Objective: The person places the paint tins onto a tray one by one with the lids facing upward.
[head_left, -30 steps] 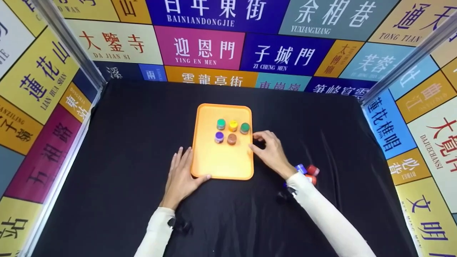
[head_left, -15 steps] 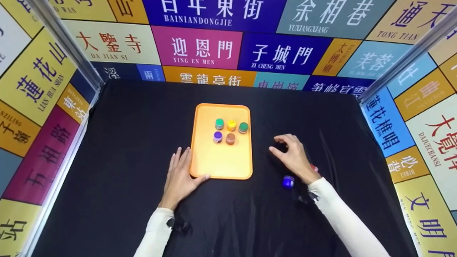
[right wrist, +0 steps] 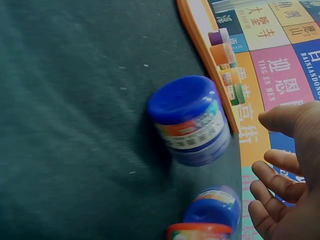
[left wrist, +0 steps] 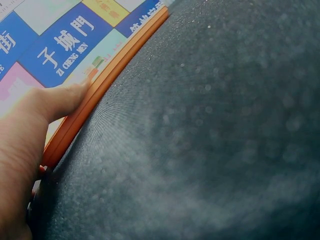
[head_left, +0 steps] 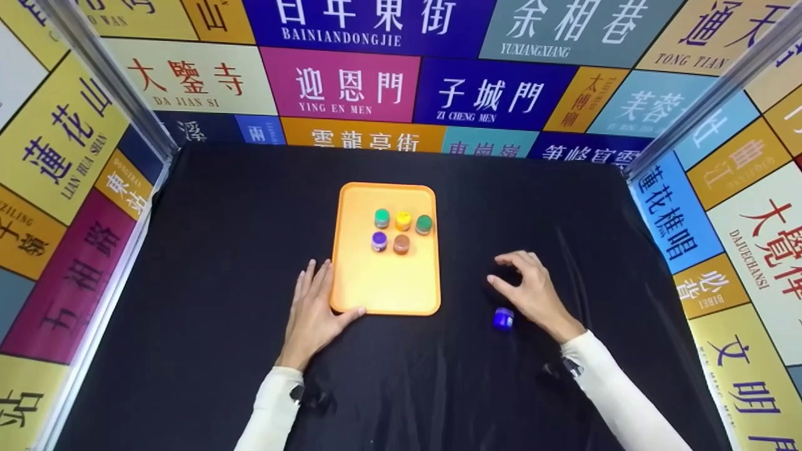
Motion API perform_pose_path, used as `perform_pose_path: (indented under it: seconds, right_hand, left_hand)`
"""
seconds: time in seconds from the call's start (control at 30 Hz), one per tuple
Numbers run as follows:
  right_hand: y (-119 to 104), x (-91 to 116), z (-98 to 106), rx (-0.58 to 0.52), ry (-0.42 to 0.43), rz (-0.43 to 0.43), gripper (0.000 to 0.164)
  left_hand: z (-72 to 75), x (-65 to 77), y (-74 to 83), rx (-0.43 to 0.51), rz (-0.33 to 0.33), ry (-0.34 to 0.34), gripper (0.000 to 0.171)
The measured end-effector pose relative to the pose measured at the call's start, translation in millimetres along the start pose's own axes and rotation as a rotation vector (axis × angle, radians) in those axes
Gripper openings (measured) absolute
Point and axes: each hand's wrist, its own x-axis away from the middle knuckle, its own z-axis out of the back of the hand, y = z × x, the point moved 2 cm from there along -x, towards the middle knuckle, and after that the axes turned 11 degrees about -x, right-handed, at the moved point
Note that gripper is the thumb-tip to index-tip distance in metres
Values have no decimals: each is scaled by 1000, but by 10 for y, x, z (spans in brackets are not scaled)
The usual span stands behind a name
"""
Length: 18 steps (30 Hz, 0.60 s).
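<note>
My left hand (head_left: 311, 319) rests against the near left corner of an orange tray (head_left: 385, 288), its fingers straight along the side. In the left wrist view its thumb (left wrist: 67, 100) lies on the rim. Away to the right of the tray, my right hand (head_left: 536, 291) hovers with loosely bent fingers and holds nothing. Just below it is a blue paint jar (head_left: 503, 318). The right wrist view also has a second blue jar (right wrist: 212, 210) and a jar with a red-orange lid (right wrist: 200, 231), both hidden in the head view.
On the tray stand several small jars: light green (head_left: 381, 218), yellow (head_left: 403, 220), dark green (head_left: 423, 224), purple (head_left: 379, 241) and brown (head_left: 401, 243). Black cloth (head_left: 250, 207) covers the table. Panels with printed characters (head_left: 351, 84) enclose the back and sides.
My right hand has left the tray's right edge and moved right and nearer, over the loose jars. My left hand stays at the tray corner.
</note>
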Motion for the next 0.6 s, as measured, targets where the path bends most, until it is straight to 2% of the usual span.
perform_pose_path:
  seconds: [0.23, 0.6]
  right_hand:
    - [8, 224, 9, 17, -30, 15, 38]
    - [116, 377, 145, 47, 56, 52, 39]
  left_hand:
    - [-1, -8, -7, 11, -8, 14, 118]
    - [-3, 2, -9, 21, -4, 12, 118]
